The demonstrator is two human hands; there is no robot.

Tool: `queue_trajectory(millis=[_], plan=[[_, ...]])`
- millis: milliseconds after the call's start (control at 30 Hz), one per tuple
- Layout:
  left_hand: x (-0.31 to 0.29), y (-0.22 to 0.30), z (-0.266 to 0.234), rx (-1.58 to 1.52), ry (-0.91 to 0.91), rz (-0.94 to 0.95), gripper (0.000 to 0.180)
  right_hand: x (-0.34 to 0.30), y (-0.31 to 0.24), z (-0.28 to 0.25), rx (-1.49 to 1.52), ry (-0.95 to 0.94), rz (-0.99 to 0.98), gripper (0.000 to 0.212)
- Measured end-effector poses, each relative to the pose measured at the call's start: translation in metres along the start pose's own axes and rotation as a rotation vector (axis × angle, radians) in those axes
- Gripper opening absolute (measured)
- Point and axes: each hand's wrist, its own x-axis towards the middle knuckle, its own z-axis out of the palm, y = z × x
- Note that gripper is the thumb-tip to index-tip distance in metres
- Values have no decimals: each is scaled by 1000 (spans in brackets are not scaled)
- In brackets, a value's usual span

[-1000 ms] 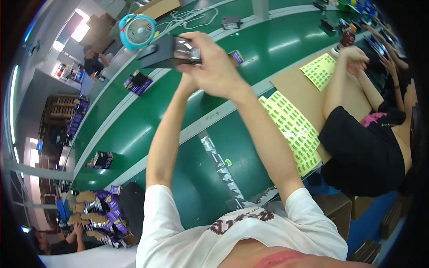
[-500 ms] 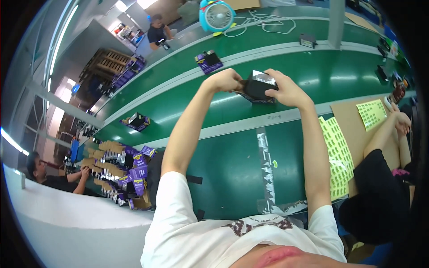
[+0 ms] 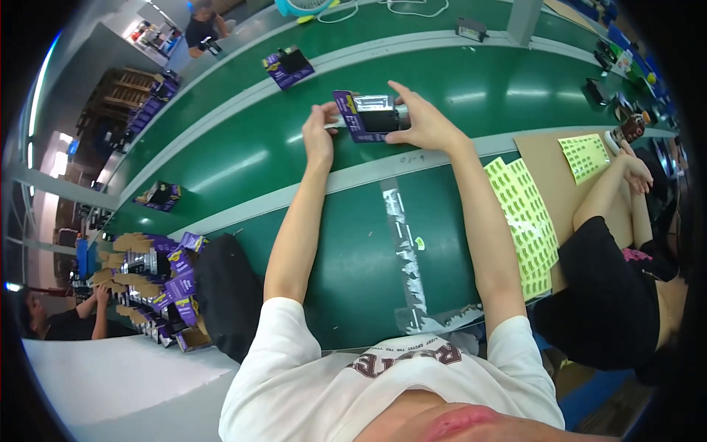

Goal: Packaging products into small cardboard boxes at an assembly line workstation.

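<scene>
Over the green bench, both my hands are at a small purple box [image 3: 346,110] with a printed side panel. A black block-shaped item [image 3: 379,120] with a shiny silver top sits in or against it. My right hand [image 3: 431,125] grips the black item's right end, thumb low at the near edge and index finger raised above it. My left hand [image 3: 321,132] has its fingers bent at the box's left side, partly behind the panel. A small pale bit shows by those fingers, too small to make out.
Another purple box [image 3: 289,68] stands on the far ledge, and one more [image 3: 158,195] lies to the left. Stacked purple boxes [image 3: 173,283] fill the lower left beside a co-worker. Yellow-green label sheets [image 3: 519,221] lie right, near another person's arm [image 3: 600,199]. A grey post [image 3: 524,26] rises behind.
The view has shifted, so the scene sits further left and higher. The box has turned, its purple printed panel now facing up-left. My left hand has moved from its upper left corner to its left side.
</scene>
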Motion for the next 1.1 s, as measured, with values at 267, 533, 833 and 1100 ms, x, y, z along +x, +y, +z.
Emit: queue_trajectory(millis=[267,533,833,1100], plan=[[-7,-13,20,-159,-95,326,56,0,7,32,-304,78,-173,57],[-22,6,4,82,-126,464,59,1,14,47,-328,285,-333,52],[-32,13,14,301,29,425,72,-3,13,42,-385,356,-380,38],[-7,-8,2,363,-107,464,66,1,19,50,-339,508,-366,20]])
